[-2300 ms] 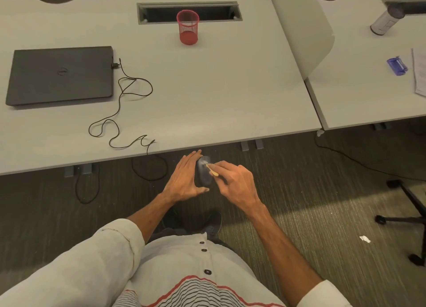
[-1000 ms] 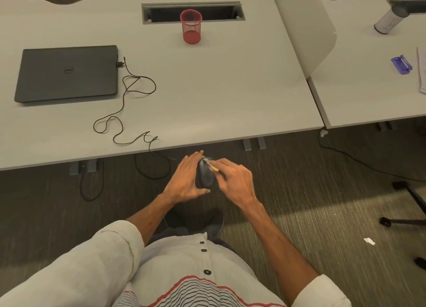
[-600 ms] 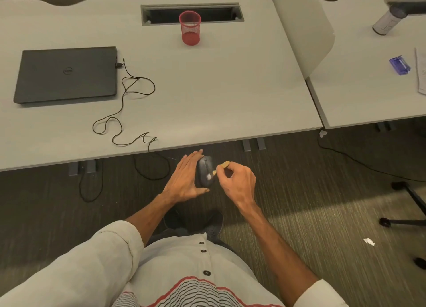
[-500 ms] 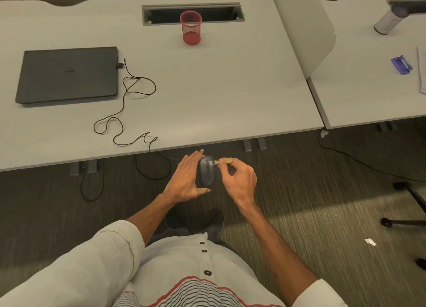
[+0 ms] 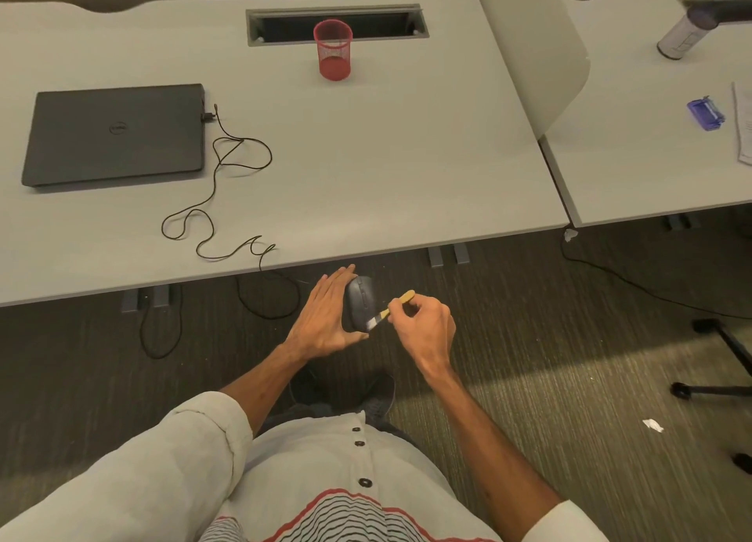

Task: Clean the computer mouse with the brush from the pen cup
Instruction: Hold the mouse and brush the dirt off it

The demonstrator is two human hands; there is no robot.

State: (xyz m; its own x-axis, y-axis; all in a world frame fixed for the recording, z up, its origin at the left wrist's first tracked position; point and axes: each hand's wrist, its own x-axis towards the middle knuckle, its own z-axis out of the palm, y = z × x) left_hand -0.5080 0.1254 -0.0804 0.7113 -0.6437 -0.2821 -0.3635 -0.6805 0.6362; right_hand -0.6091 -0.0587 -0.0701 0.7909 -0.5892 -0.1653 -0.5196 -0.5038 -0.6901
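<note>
The mouse (image 5: 360, 302) is dark grey, smooth and rounded, held on its side in the air below the desk's (image 5: 366, 167) near edge. The left hand (image 5: 325, 317) cups it, fingers straight along its back and thumb under its near end. The right hand (image 5: 425, 323) is curled around the brush (image 5: 390, 308), a thin pale wooden stick whose whitish tip touches the mouse's near end. Beyond the mouse, on the flat grey desk, stands a red mesh cup (image 5: 333, 55), round and open-topped. Left of the cup lies a closed matte black laptop (image 5: 116, 132) with a thin looping cable (image 5: 221, 199).
</note>
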